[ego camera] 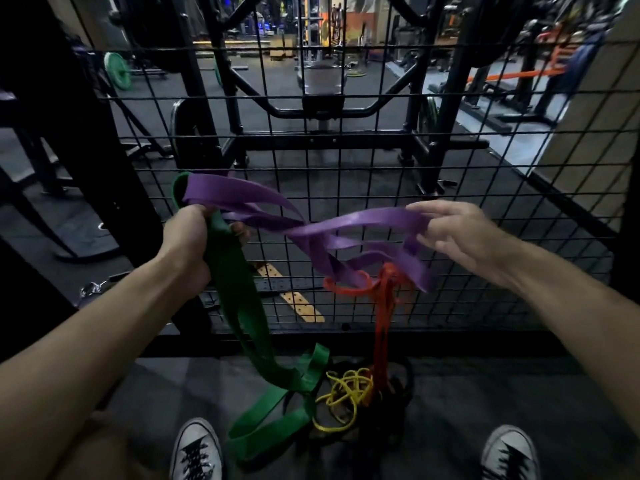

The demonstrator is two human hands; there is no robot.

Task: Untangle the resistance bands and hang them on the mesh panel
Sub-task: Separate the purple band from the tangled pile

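Our left hand [188, 237] fingers clamp green band [239, 299] and purple band [332, 233]; right hand [457, 233] fingers pinch purple's far end

Rubber bands against black wire mesh

The purple band [349, 225] looks like smooth rubber with a soft sheen where light catches its flat face; the green band [242, 306] is the same flat rubber but duller, nearly matt. The orange band [382, 306] is thinner and slightly glossy, the yellow band [343, 396] cord-like and smooth. The mesh panel [346, 168] is thin metal wire in matt black coating. The floor [485, 393] is dark, matt and faintly textured. 2 shoes [195, 452] show pale canvas cloth with laces.
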